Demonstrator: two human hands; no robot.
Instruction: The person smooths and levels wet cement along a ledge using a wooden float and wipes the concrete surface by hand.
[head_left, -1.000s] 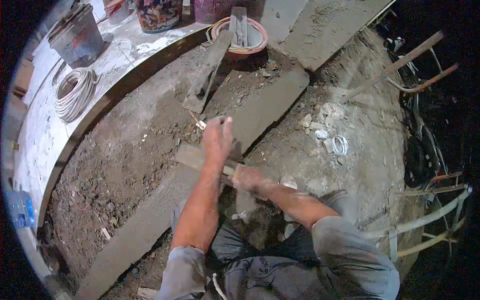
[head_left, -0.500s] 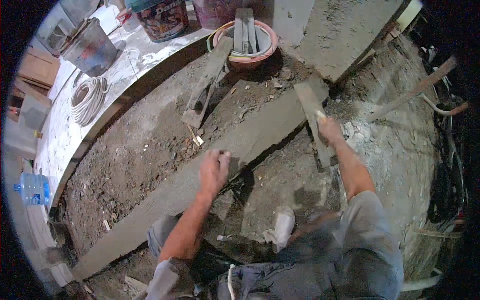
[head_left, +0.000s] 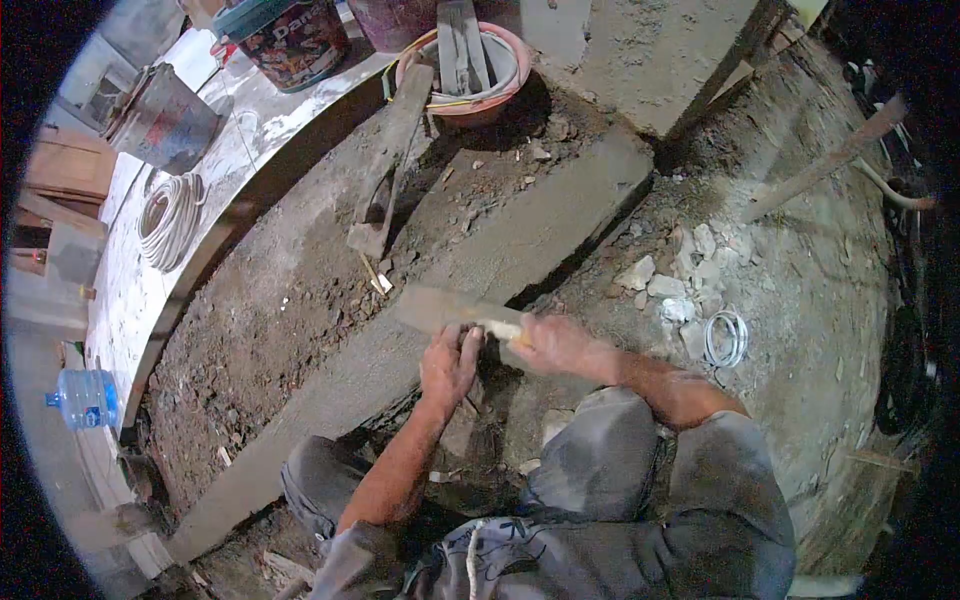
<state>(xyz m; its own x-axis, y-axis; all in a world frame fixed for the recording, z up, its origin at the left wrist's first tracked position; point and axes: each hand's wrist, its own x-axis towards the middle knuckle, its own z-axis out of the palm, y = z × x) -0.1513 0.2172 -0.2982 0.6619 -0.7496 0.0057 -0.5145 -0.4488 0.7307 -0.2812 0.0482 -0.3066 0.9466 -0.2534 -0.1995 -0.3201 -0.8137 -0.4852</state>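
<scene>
My right hand point(head_left: 565, 345) is closed on the pale handle of a long, flat plastering float point(head_left: 430, 307), blurred by motion. The float lies over the smooth grey mortar top of a low wall point(head_left: 545, 220), which runs diagonally from lower left to upper right. Just below the float is my left hand point(head_left: 450, 372), its fingers stretched toward the tool and the wall's near edge. Whether those fingertips touch the float I cannot tell.
Rough soil with a wooden tool point(head_left: 385, 195) lies beyond the wall. A pink-rimmed basin point(head_left: 478, 112) holds boards; buckets point(head_left: 165, 120) and coiled cable point(head_left: 170, 220) stand on a white ledge. Rubble point(head_left: 690, 265) and a wire coil point(head_left: 725, 338) lie right. A water jug point(head_left: 85, 398) is left.
The right hand has brought the float left and nearer, from the wall's far end to its middle. My left hand has shifted slightly right and down. The view has shifted a little.
</scene>
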